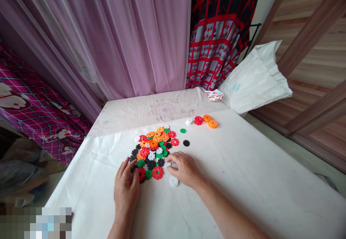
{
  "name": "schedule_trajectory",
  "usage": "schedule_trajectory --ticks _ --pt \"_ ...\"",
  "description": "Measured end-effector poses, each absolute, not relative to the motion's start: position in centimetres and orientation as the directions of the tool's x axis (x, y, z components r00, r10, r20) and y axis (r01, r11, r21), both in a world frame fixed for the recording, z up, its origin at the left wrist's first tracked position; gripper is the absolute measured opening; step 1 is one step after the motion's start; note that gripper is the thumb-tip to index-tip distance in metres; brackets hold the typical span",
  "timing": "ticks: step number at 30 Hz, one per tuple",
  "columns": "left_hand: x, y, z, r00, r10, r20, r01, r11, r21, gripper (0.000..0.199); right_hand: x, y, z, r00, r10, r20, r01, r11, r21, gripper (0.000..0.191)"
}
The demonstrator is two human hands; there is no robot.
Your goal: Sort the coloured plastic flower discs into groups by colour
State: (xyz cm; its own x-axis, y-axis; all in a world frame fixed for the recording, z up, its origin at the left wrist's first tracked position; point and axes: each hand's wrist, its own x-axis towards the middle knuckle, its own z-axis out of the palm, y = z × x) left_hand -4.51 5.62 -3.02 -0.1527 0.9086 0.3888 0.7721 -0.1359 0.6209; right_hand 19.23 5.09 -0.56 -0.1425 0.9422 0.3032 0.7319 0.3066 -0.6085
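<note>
On the table [229, 167], taking the pile [151, 155] of mixed discs as the clock's centre, the right hand [185, 168] sits at four o'clock, thumb and fingers pinching a white disc [169, 164]. The left hand [126, 181], at half past seven, is half spread, thumb and fingers parted against the pile's edge. A loose disc [173, 181] lies at half past four, a green disc [183, 131] at two, and the red stack [198, 120] and orange stacks [212, 124] farther out at two.

matt plastic discs [151, 156], satiny cloth curtain [151, 37], wood-grained panels [302, 1]
</note>
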Motion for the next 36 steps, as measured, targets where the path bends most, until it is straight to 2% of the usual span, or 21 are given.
schedule_trajectory --ticks 6,11,16,25,36 --pt "-4.6 5.3 -3.2 -0.144 0.913 0.381 0.778 -0.133 0.613 0.033 19.1 5.3 -1.5 -0.078 0.942 0.328 0.731 0.278 -0.623 0.026" --pt "-4.1 5.3 -2.4 -0.145 0.917 0.372 0.777 -0.127 0.616 0.033 19.8 5.0 -1.9 0.029 0.944 0.329 0.662 0.228 -0.714 0.024" --pt "-3.7 5.5 -1.8 -0.136 0.927 0.350 0.768 -0.125 0.628 0.033 20.7 2.2 -1.7 0.041 0.959 0.281 0.590 0.204 -0.781 0.022" --pt "-3.2 5.6 -1.2 -0.174 0.925 0.339 0.734 -0.108 0.670 0.032 20.4 0.2 -1.0 -0.117 0.933 0.340 0.678 0.325 -0.659 0.028" --pt "-3.2 5.6 -1.3 -0.190 0.916 0.353 0.717 -0.116 0.688 0.030 19.9 0.2 -0.7 -0.175 0.916 0.360 0.735 0.365 -0.572 0.034"
